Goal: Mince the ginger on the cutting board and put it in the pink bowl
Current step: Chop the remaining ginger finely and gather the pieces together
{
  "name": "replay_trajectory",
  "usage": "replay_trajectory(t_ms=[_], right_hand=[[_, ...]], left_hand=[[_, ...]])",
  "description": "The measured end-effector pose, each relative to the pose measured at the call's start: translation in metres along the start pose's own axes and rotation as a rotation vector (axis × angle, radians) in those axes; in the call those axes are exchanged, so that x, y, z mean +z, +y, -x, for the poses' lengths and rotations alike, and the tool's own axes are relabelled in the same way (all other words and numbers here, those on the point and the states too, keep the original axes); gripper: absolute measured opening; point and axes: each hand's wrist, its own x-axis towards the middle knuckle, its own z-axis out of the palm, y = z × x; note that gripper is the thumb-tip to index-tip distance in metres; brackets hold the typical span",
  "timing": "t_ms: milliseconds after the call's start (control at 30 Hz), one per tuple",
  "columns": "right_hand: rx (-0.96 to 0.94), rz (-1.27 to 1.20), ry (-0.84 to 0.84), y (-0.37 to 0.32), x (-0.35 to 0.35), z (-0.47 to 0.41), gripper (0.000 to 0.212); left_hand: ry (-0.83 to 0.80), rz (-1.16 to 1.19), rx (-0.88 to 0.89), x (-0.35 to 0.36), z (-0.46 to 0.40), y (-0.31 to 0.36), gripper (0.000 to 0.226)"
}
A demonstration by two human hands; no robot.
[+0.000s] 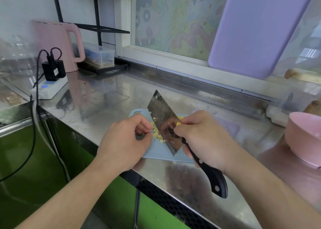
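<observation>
Right hand (203, 138): gripping the cleaver (165, 122) (blade tilted) mid-frame.
Left hand (125, 142): curling, pinching ginger (157, 133) bits.
Pink bowl (305, 138): sitting at right edge.

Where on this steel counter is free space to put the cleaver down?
Bare steel lies between the power strip and the blue cutting board, and between the board and the pink bowl. The board is crowded: ginger, cleaver and both hands, left hand and right hand.
</observation>
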Motion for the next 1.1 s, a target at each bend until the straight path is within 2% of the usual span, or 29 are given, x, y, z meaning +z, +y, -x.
replay_trajectory(t_ms=[800, 933, 1100], right_hand=[[-0.014, 0.134, -0.041, -0.006, 0.012, -0.001, 0.027], [0.064, 0.041, -0.041, -0.005, 0.011, -0.003, 0.027], [0.028, 0.022, -0.003, -0.002, -0.001, 0.0, 0.031]], left_hand=[[0.014, 0.01, -0.015, 0.0, -0.001, 0.0, 0.015], [0.013, -0.007, -0.008, 0.001, 0.0, -0.001, 0.015], [0.069, 0.006, -0.005, 0.001, 0.0, 0.0, 0.014]])
